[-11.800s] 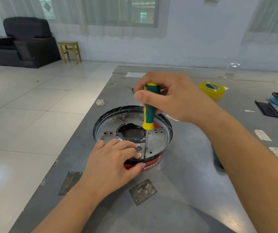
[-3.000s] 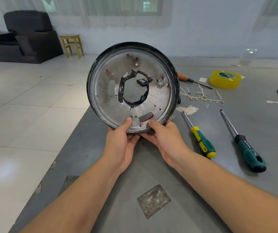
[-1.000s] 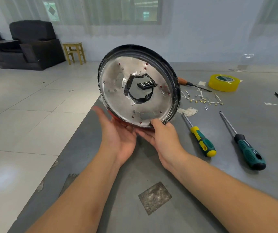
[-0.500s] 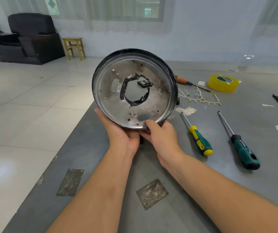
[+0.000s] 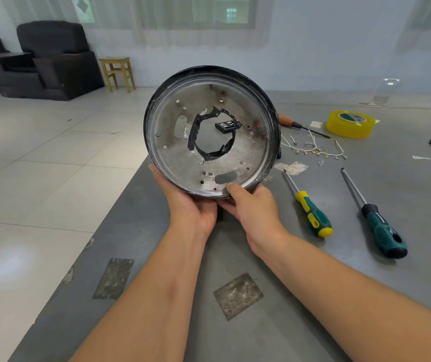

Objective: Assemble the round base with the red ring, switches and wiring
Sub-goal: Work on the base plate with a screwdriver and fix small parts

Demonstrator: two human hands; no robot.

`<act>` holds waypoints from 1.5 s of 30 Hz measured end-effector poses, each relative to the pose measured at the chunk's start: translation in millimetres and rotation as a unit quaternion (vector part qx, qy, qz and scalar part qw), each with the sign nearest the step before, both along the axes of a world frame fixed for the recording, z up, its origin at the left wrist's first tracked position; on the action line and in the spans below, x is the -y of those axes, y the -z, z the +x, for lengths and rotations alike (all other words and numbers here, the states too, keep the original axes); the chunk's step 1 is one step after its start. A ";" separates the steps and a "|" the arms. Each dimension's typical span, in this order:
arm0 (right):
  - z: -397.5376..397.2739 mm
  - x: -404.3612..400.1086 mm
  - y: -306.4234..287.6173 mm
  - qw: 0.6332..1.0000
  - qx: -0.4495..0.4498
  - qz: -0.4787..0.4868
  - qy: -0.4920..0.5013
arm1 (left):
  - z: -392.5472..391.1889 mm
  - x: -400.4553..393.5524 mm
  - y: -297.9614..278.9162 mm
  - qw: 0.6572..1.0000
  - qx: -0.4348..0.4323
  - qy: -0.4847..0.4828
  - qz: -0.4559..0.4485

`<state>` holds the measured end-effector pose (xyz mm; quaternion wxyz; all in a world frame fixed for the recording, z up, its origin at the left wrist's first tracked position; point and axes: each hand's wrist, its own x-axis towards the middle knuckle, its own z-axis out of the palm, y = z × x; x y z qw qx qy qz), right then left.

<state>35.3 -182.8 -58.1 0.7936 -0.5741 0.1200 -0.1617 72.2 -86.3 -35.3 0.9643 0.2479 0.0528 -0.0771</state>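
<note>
Item: table (image 5: pixel 235 335) edge runs left of my left hand (image 5: pixel 191 205); two screwdrivers (image 5: pixel 311 212) lie right of my right hand (image 5: pixel 251 207). Round base (image 5: pixel 209 131) stands upright above both hands, which grip its lower rim, side by side.

Dull, scuffed metal round base (image 5: pixel 245 163) with glossy black rim; matt grey table (image 5: pixel 300 296).

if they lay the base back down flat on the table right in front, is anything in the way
Nothing visible: both the left hand and right hand hold the round base upright, and the table beneath it looks bare.
</note>
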 end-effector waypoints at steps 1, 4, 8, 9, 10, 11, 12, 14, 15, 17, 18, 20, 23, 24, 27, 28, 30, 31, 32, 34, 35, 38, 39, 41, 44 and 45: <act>0.2 -0.2 -0.4 1.000 0.000 0.002 0.000 | -0.3 0.0 -0.1 1.000 0.004 0.004 0.003; 0.9 -1.0 -1.0 1.000 -0.006 0.005 0.003 | -2.2 0.1 -0.6 1.000 0.013 0.006 0.012; -0.6 -0.7 -2.0 1.000 -0.008 0.014 0.005 | -3.9 -0.2 -2.2 1.000 0.011 0.008 0.009; -1.2 -0.7 -2.6 1.000 -0.008 0.016 0.005 | -4.3 -0.1 -2.1 1.000 0.010 0.007 0.009; -1.4 -0.9 -3.0 1.000 -0.007 0.016 0.005 | -4.5 0.4 -1.8 1.000 0.008 0.005 0.009; -1.7 -1.3 -3.4 1.000 -0.007 0.016 0.003 | -4.6 0.9 -1.6 1.000 0.007 0.003 0.009; -2.0 -1.6 -3.9 1.000 -0.007 0.017 0.002 | -4.5 1.2 -1.2 1.000 0.006 0.002 0.009; -2.7 -1.8 -5.1 1.000 -0.006 0.021 -0.001 | -5.0 1.1 -2.3 1.000 0.003 0.001 0.012; -3.2 -2.1 -5.7 1.000 -0.005 0.024 0.000 | -5.7 0.9 -3.3 1.000 0.002 0.000 0.015; -3.8 -2.9 -7.0 1.000 -0.007 0.029 0.008 | -7.3 0.8 -4.3 1.000 -0.001 0.001 0.021; -4.0 -2.8 -7.7 0.999 -0.008 0.031 0.013 | -8.0 1.1 -4.3 1.000 0.000 0.003 0.025; -4.3 -1.4 -9.6 0.999 -0.011 0.050 0.018 | -9.6 1.8 -3.8 0.999 0.008 0.011 0.042; -4.3 1.9 -12.7 0.996 -0.011 0.087 0.025 | -10.2 -0.8 -3.6 0.995 0.006 0.044 0.089; -3.8 2.4 -13.2 0.995 -0.012 0.095 0.028 | -10.6 -3.8 -4.5 0.993 0.001 0.055 0.101; -2.6 2.7 -13.2 0.995 -0.012 0.099 0.032 | -13.3 -12.9 -10.6 0.990 0.016 0.077 0.121; -2.0 2.6 -13.1 0.995 -0.012 0.096 0.034 | -16.2 -14.6 -13.7 0.988 0.029 0.079 0.133; -1.3 3.4 -12.6 0.995 -0.011 0.093 0.039 | -23.3 -15.0 -16.1 0.981 0.044 0.091 0.166; -1.0 4.1 -12.1 0.995 -0.010 0.090 0.040 | -25.5 -14.0 -14.3 0.977 0.050 0.088 0.185; -0.8 4.7 -11.0 0.996 -0.009 0.083 0.039 | -26.0 -12.6 -11.2 0.974 0.052 0.072 0.211; -0.3 5.5 -8.2 0.998 -0.015 0.054 0.042 | -26.3 -9.1 -7.6 0.963 0.046 0.035 0.265; -0.1 5.6 -6.7 0.998 -0.025 0.033 0.047 | -25.7 -7.9 -5.1 0.957 0.041 0.021 0.287; 1.4 5.1 -3.8 0.997 -0.050 -0.016 0.061 | -25.0 -5.8 -2.9 0.959 0.035 0.000 0.282; 1.8 4.7 -3.5 0.997 -0.053 -0.020 0.062 | -24.9 -6.0 -2.7 0.960 0.035 -0.002 0.276; 3.1 3.8 -2.8 0.996 -0.055 -0.029 0.059 | -23.5 -7.3 -2.0 0.963 0.033 0.001 0.266; 4.6 3.3 -2.7 0.996 -0.058 -0.045 0.056 | -21.4 -12.0 -0.7 0.967 0.034 0.015 0.252; 5.1 3.5 -2.6 0.996 -0.057 -0.048 0.057 | -21.1 -13.6 -0.4 0.967 0.037 0.022 0.252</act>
